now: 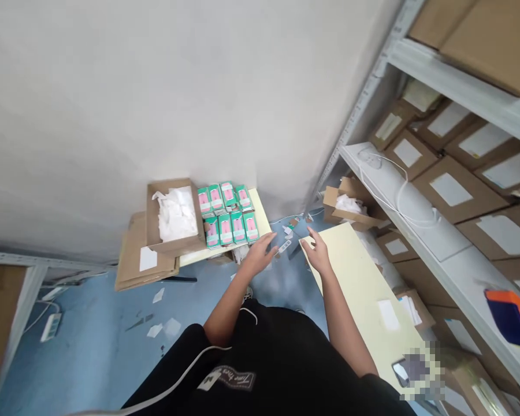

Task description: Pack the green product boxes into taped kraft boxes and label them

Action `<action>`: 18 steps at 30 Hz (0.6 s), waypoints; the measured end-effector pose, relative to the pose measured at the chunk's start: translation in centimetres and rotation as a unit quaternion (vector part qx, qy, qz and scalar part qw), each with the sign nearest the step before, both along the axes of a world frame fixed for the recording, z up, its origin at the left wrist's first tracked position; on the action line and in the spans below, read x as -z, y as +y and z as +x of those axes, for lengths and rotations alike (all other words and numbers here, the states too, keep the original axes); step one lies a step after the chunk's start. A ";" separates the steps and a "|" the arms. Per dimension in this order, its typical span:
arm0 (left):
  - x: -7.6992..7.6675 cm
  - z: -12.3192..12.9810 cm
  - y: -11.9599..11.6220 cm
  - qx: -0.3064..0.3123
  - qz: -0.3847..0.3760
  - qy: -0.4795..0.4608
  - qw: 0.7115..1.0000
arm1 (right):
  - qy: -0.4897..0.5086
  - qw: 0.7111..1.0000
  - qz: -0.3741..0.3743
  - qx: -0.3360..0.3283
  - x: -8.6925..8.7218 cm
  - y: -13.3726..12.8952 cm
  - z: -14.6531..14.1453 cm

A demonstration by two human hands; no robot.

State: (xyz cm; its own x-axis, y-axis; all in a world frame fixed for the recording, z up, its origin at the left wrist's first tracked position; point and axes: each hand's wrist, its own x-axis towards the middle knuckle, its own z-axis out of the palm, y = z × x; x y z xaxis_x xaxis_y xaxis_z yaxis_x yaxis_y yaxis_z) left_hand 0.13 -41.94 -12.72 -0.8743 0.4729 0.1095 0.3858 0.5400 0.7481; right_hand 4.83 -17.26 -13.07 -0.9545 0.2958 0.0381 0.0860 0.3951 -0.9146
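Left hand (258, 254), right hand (319, 254): fingers half spread, holding nothing; careless left swing could knock green-pink boxes (238, 227) off counter (261, 215)

1. The open carton (177, 247) was matt brown cardboard, its crumpled white filling (176, 214) thin and paper-like.
2. Right of the carton, the green-and-pink boxes (225, 229) looked like smooth printed card.
3. Farther right of it, the pale tabletop (351, 266) looked smooth.
4. Behind the carton, the wall (156, 86) was matt.
5. Far right of it, the shelf (437, 245) resembled smooth painted metal.
6. Below the carton, the floor (95, 329) had a soft gloss.
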 end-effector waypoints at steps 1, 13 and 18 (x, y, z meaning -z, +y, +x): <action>0.5 -0.8 -2.7 -0.029 -0.002 -0.006 1.000 | 0.000 1.000 0.003 -0.019 0.2 -1.9 -1.5; 4.7 -5.6 -29.5 -0.282 0.001 -0.053 0.958 | -0.016 0.989 0.031 -0.145 2.0 -19.8 -15.5; 6.2 -6.7 -30.6 -0.291 0.003 -0.099 0.952 | -0.017 0.983 0.039 -0.181 2.2 -21.8 -18.6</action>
State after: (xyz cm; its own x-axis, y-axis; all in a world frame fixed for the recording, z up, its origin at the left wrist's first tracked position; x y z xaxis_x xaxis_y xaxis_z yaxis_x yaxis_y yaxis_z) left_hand -6.60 -72.49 -18.95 -0.9916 -0.0981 -0.0837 -0.1266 0.6149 0.7784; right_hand -13.76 -39.08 -15.31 -0.9978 -0.0652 0.0137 -0.0431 0.4739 -0.8795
